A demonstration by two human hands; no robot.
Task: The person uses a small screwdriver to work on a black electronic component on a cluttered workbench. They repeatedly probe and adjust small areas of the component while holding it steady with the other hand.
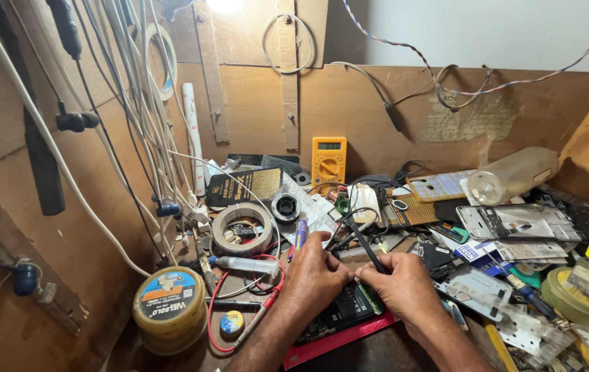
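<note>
Black tweezers (366, 251) pinched in right hand (404, 286); left hand (315, 275) pressing one phone (342, 310)

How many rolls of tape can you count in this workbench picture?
2: a wide tan roll lying flat on the bench left of the hands, and a pale roll hanging among the wall cables. Clutter may hide others.

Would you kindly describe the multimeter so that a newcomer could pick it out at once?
Start at the brown board back wall of the cluttered bench. The multimeter stands upright against its foot, left of centre, beyond the two hands. It is the only bright orange-yellow box there, with a small screen above a round dial.
</note>
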